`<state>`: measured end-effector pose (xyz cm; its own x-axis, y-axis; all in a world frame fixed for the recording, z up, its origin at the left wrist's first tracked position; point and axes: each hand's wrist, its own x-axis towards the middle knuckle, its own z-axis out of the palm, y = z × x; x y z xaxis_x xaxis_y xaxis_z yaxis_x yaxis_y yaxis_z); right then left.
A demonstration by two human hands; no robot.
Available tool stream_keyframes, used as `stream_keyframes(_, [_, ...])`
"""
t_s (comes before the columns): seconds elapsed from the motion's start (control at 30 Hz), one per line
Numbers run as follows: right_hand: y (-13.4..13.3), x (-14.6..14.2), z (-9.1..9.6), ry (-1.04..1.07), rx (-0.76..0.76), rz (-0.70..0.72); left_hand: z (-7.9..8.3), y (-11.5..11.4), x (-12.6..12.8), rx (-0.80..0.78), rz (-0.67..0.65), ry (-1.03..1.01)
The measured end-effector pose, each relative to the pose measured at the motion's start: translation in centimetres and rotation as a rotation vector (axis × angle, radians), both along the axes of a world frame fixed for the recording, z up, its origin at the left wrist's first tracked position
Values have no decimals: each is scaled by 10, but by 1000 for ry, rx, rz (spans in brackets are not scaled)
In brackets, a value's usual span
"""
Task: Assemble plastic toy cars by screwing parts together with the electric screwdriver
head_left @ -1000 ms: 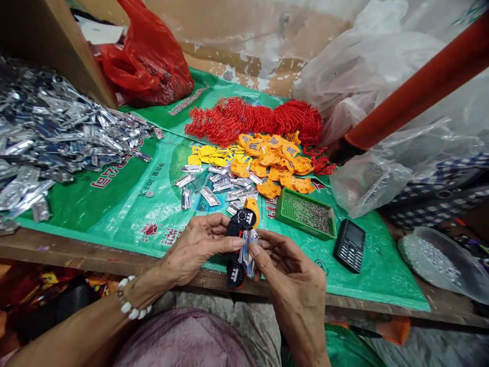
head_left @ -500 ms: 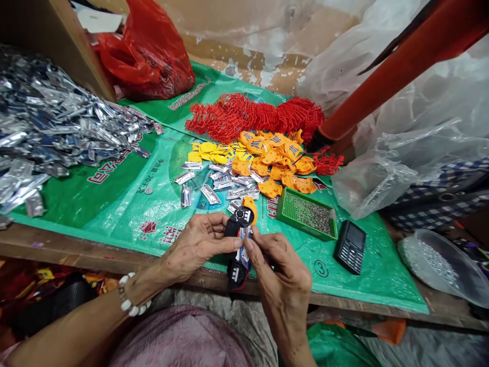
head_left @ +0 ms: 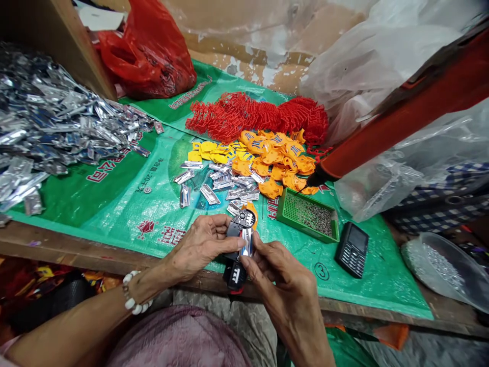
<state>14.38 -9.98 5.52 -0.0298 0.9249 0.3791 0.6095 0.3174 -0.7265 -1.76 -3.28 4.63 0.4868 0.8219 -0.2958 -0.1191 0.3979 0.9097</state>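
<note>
The right hand (head_left: 286, 283) has shifted: its thumb now sits lower on the silver strip (head_left: 247, 242), leaving the upper face uncovered. The strip lies along the black toy (head_left: 234, 279), so it looks near its place, though whether it is fully seated I cannot tell. The left hand (head_left: 202, 247) has its grip closed on the toy, thumb tip against the strip's left edge. The right grip is closed too, on the strip's lower end and right side; how firmly is hidden.

The red tool (head_left: 401, 107) has swung too, its dark end now near the back edge of the green tray (head_left: 303, 228).

The toy is held over the front edge of the worktop (head_left: 114, 257). Left of the hands, bare green sheet (head_left: 114, 204) gives room towards the silver pile (head_left: 57, 117); on the right, tray and phone (head_left: 352, 250) narrow the way, with open sheet between the phone and the front edge.
</note>
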Motion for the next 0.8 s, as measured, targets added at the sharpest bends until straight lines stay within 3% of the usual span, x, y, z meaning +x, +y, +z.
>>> stream_keyframes(0.33, [-3, -7, -7, -27, -38, -87, 0, 0, 2, -31, -29, -57])
stream_keyframes(0.5, [-1, -10, -10, 80, -47, -171, -1, -2, 2, -35, -14, -66])
stream_keyframes(0.63, [-1, -11, -8, 102, -135, -173, -2, -3, 1, -28, -12, -100])
stream_keyframes(0.8, [1, -8, -5, 116, -67, -151, -2, -2, 0, -26, -30, -117])
